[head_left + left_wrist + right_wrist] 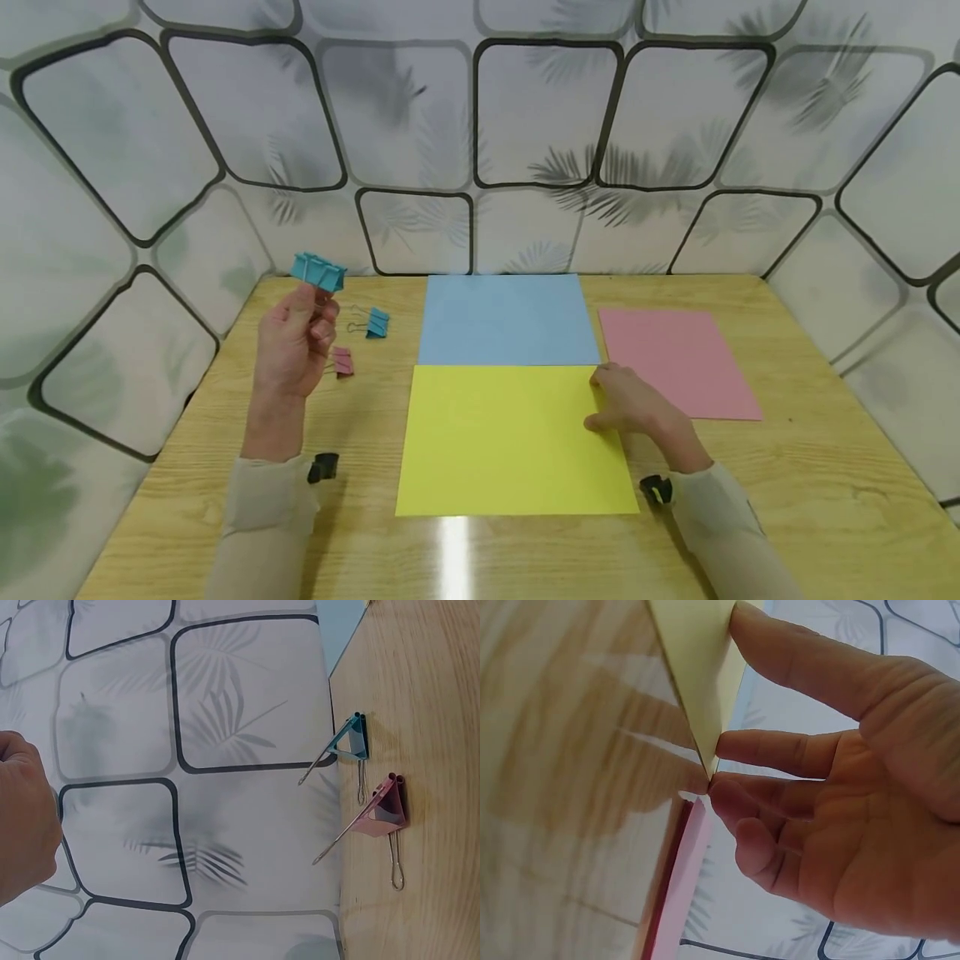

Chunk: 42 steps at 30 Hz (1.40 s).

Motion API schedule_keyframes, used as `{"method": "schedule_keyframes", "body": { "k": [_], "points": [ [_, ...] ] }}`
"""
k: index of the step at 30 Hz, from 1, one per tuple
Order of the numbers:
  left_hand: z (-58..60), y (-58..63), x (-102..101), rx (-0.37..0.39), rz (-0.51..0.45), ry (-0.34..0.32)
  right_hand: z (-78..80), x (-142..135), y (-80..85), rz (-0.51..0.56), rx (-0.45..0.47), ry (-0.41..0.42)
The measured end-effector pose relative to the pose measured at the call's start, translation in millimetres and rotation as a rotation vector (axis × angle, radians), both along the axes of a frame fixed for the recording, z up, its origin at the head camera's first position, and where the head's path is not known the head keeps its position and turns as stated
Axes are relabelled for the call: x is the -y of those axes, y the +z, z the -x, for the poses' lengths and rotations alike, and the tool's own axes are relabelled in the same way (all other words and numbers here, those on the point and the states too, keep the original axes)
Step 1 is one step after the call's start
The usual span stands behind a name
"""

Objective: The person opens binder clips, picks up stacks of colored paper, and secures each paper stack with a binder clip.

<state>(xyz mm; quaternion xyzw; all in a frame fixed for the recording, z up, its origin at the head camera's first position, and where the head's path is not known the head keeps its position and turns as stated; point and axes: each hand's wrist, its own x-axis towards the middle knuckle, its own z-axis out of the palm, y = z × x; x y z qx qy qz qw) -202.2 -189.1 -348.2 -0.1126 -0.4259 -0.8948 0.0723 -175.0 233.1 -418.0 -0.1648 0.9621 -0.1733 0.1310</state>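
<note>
Raised over the table's left side, my left hand [294, 342] pinches a large teal binder clip [318, 272] between thumb and fingers. In the left wrist view only part of that hand [26, 817] shows, and the held clip is out of frame. My right hand [630, 402] touches the right edge of a yellow sheet [510, 442]. Its thumb and fingers are spread, with the fingertips [731, 746] right at the sheet's edge in the right wrist view. Below the left hand lie a smaller teal binder clip [377, 323] and a pink binder clip [342, 362].
A blue sheet [506, 321] lies behind the yellow one, their edges meeting. To the right is a pink sheet [678, 362], beside the right hand. Patterned fabric [547, 117] rises along the back and sides of the wooden table [810, 500].
</note>
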Motion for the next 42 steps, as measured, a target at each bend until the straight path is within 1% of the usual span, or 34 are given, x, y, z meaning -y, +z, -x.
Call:
{"method": "schedule_keyframes", "body": {
  "k": [5, 8, 11, 15, 18, 22, 24, 26, 29, 31, 33, 35, 38, 40, 42],
  "points": [
    [-0.7, 4.3, 3, -0.008, -0.004, -0.007, 1.3, 1, 0.4, 0.025, -0.021, 0.008],
    [-1.5, 5.1, 6, -0.008, -0.020, -0.003, 1.9, 4, 1.5, 0.030, -0.040, -0.010],
    [-3.8, 1.7, 5, -0.001, -0.016, 0.001, -1.9, 7, 1.8, 0.039, -0.042, -0.054],
    [-9.5, -6.5, 5, 0.019, 0.012, -0.015, -12.9, 13, -1.3, 0.001, -0.014, -0.127],
    [-10.9, -8.0, 6, 0.018, 0.030, -0.011, -16.8, 19, -3.9, -0.032, -0.023, -0.144],
    [-10.0, -3.0, 9, 0.004, 0.056, 0.009, -14.7, 24, -3.6, -0.071, -0.063, -0.127],
    [-9.8, -0.1, 9, -0.001, 0.068, 0.008, -12.7, 22, -2.4, -0.092, -0.076, -0.124],
    [-10.6, 1.9, 10, 0.003, 0.064, 0.002, -12.7, 18, -1.5, -0.089, -0.068, -0.134],
    [-12.3, 2.0, 9, 0.035, 0.083, 0.011, -13.6, 8, -2.3, -0.009, -0.004, -0.161],
    [-13.6, 1.0, 9, 0.059, 0.092, 0.014, -14.3, 2, -4.0, 0.066, 0.048, -0.176],
    [-15.1, 0.6, 10, 0.066, 0.108, 0.019, -12.6, -2, -5.5, 0.153, 0.093, -0.193],
    [-15.7, 1.5, 12, 0.051, 0.111, 0.024, -9.0, -7, -5.1, 0.268, 0.110, -0.197],
    [-16.2, 4.0, 15, 0.022, 0.104, 0.025, -3.6, -18, -2.4, 0.487, 0.184, -0.212],
    [-16.4, 5.4, 18, 0.015, 0.093, 0.021, -1.1, -27, 0.2, 0.639, 0.265, -0.187],
    [-16.6, 5.9, 20, 0.014, 0.092, 0.016, 1.1, -34, 1.3, 0.739, 0.353, -0.162]
  ]
}}
